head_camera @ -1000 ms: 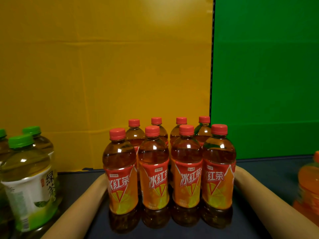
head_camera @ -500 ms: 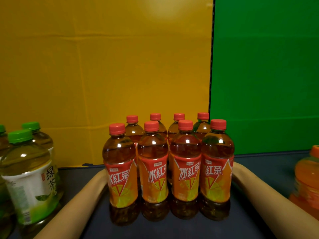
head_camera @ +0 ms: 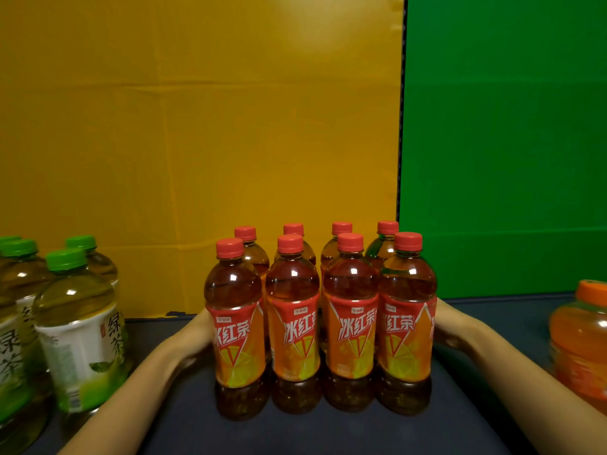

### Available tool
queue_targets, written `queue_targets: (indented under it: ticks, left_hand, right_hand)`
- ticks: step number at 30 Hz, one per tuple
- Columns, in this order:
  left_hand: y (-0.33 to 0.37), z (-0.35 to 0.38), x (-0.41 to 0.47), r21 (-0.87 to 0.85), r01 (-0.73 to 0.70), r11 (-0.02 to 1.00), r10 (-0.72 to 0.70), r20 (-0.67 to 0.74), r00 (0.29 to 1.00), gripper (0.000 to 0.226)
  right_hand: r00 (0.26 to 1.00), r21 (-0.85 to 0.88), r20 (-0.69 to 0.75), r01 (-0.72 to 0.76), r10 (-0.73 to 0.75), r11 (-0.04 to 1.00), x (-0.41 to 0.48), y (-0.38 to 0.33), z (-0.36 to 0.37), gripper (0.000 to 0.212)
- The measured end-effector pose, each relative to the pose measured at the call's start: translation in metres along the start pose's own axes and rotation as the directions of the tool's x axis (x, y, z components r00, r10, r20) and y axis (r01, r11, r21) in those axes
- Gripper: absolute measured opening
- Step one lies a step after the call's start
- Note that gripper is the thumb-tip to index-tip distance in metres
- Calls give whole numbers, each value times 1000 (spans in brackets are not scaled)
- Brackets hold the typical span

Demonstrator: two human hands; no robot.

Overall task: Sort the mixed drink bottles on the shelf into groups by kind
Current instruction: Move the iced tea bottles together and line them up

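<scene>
Several red-capped iced black tea bottles [head_camera: 320,323] with red-orange labels stand in two tight rows on the dark shelf [head_camera: 328,431], in front of the yellow back panel. My left hand [head_camera: 192,339] presses against the left side of the block at the front-left bottle. My right hand [head_camera: 451,328] presses against the right side at the front-right bottle. The fingers of both hands reach out of sight behind the front row. Green-capped green tea bottles [head_camera: 77,323] are grouped at the far left. An orange drink bottle [head_camera: 581,343] stands at the right edge.
A yellow panel [head_camera: 197,126] and a green panel [head_camera: 505,142] close the shelf at the back. Bare shelf strips lie between the tea block and the groups on either side.
The block of red tea bottles has slid a little away from me toward the back panel, both hands staying on its sides. More green tea bottles show at the left.
</scene>
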State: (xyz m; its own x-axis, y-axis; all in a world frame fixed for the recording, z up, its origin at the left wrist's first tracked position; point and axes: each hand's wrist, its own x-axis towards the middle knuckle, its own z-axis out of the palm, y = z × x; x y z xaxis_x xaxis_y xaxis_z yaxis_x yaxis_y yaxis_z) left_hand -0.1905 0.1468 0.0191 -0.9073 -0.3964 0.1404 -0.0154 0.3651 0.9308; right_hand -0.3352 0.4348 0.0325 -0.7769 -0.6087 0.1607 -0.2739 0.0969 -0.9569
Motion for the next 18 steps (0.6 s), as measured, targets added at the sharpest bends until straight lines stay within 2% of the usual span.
queue_targets:
  ticks: [2,4,7,8,10,13,15,16,18]
  left_hand:
    - [-1,0,1,-13,-49,999,49,24,999,28]
    - [1,-1,-2,-16,-87,996,88,67,994,22]
    - [-5,-4,-3,-17,-107,994,108,71,992,20]
    - [-4,-4,-5,-25,-92,995,93,57,994,19]
    - [-5,-7,-8,-33,-67,997,69,54,996,17]
    - [-10,-15,-14,-46,-9,999,12,58,998,28]
    - [-8,-19,-21,-76,4,997,0,50,999,28]
    - [-6,-21,-26,-80,4,997,-1,38,999,29]
    - [-2,-25,-31,-89,-14,996,12,-29,1000,30]
  right_hand:
    - [999,12,31,19,-19,1000,1,3,-2,19]
    - [997,46,64,45,-48,998,-2,5,-5,8]
    - [997,-6,51,52,-52,999,0,11,-10,71]
    - [997,-7,58,58,-57,998,0,13,-10,83]
    - [997,7,66,47,-47,999,-1,13,-11,91]
    - [998,116,41,41,-46,992,-8,6,-18,63]
    - [997,148,-18,73,-71,986,-12,6,-27,61]
    - [993,138,-85,93,-82,986,-14,6,-31,58]
    - [950,72,-274,177,-151,982,-19,5,-34,37]
